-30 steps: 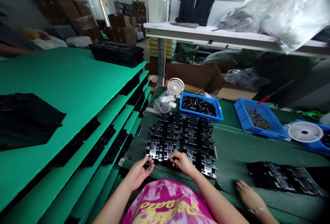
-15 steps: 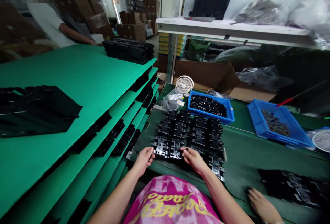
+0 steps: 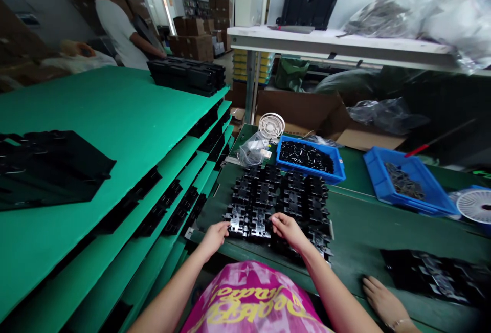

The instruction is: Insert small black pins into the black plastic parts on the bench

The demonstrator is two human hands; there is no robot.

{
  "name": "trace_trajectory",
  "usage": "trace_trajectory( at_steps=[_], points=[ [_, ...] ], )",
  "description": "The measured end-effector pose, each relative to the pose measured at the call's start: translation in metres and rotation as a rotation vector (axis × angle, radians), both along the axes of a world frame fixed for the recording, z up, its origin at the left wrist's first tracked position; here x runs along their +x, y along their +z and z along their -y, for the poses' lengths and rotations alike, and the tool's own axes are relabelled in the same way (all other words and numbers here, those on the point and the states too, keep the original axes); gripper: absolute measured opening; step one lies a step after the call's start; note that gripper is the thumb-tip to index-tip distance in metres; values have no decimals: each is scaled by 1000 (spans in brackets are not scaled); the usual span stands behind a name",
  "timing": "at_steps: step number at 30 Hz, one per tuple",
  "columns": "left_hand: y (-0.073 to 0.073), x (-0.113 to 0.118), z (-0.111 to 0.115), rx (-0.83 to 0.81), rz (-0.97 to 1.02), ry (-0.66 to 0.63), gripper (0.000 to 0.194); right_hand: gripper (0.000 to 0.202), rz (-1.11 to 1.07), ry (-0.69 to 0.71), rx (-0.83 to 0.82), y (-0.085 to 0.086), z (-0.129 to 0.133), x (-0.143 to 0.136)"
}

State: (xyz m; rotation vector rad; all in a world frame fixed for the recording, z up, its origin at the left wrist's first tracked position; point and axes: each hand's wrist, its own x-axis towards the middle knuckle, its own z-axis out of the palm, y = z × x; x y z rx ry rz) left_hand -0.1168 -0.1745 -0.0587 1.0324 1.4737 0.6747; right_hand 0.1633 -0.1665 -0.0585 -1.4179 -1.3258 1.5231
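Observation:
Rows of glossy black plastic parts (image 3: 293, 202) lie side by side on the green work surface in front of me. At their near left corner is my left hand (image 3: 215, 240), thumb and fingers pinched together beside the edge of the nearest part. My right hand (image 3: 287, 229) is closed in a pinch over the near row, close to the right edge of a shiny black part (image 3: 261, 222). Whatever is between the fingertips of either hand is too small and dark to name.
Behind the parts stands a blue bin (image 3: 310, 159) of small black pieces, with another blue bin (image 3: 410, 182) of metal-looking pieces to its right. Stacked green boards (image 3: 126, 113) rise on my left. Another person's hand (image 3: 385, 297) rests near more black parts (image 3: 433, 274).
My hands stay pinched at nearly the same places on the near row. The view shifts slightly, and the person in the white shirt at the back left shows more fully.

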Motion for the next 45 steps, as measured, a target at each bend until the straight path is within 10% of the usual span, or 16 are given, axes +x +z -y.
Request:
trace_trajectory(
  at_steps=[13, 27, 37, 45],
  points=[
    [-6, 13, -13, 90, -202, -73, 16, 10, 398, 127, 196, -7, -17, -16],
    [10, -8, -1, -225, 427, 277, 18, 41, 135, 55, 58, -15, -17, 8],
    [15, 1, -14, -249, 523, 298, 15, 8, 381, 46, 216, -12, -49, -9],
    [23, 5, -29, -219, 556, 338, 9, 20, 451, 109, 239, 0, -52, -23]
  ],
)
